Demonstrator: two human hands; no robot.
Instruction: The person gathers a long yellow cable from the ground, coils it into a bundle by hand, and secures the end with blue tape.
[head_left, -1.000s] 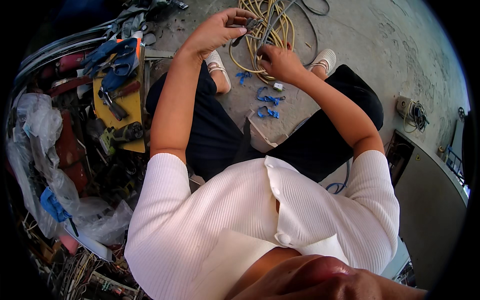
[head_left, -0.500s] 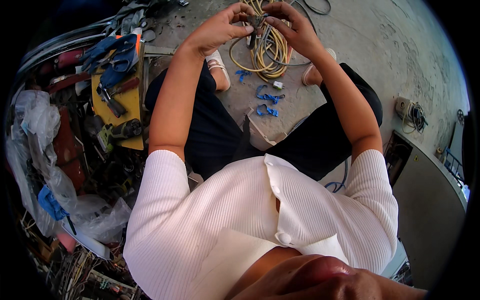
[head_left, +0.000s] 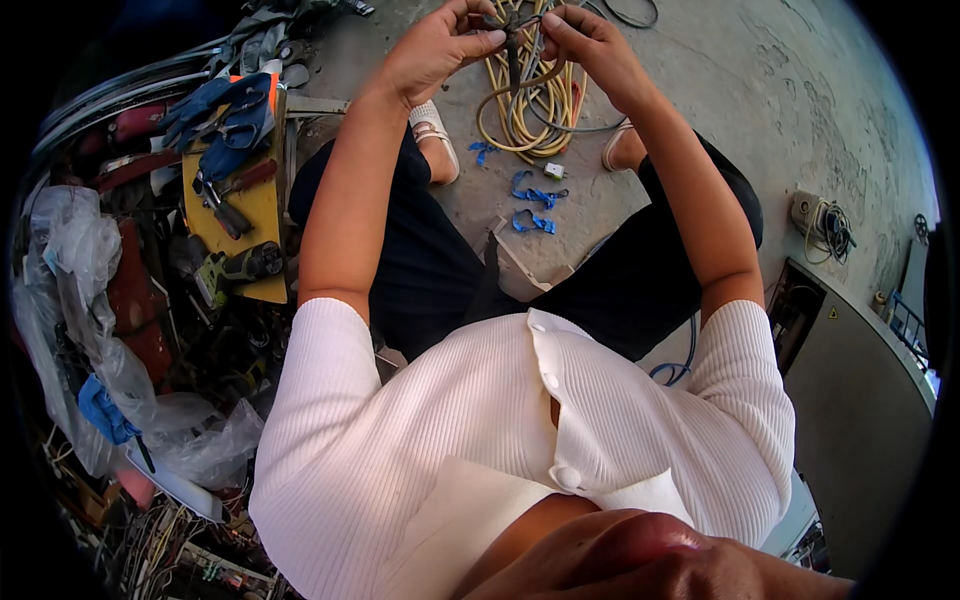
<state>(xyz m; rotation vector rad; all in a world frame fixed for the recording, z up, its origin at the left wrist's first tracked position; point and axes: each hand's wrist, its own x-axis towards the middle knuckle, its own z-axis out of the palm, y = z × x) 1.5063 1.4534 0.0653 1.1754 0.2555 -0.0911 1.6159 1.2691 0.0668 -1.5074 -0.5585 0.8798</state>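
Both arms reach out to the top of the view. My left hand [head_left: 445, 48] is closed, its thumb and fingers pinching a dark cable [head_left: 513, 60] that hangs straight down from the fingertips. To the right, my right hand [head_left: 595, 55] is closed too, thumb against fingers on a thin cable strand that meets the dark one. Fine detail where they meet is too small to make out. Below the hands, a coil of yellow and grey cable [head_left: 540, 125] lies on the floor between my feet.
Blue strap scraps [head_left: 535, 220] and a small white-green block [head_left: 554, 171] lie on the concrete. At left, a yellow board [head_left: 262, 205] carries blue gloves [head_left: 235, 125], pliers [head_left: 222, 205] and a green-black power drill [head_left: 240, 268], beside clutter and plastic sheeting [head_left: 80, 240]. A grey metal cabinet [head_left: 850, 390] stands at right.
Both hands have shifted slightly upward in view, the right one also a little right. The dark cable now hangs more plainly between them, and a loop beneath has moved.
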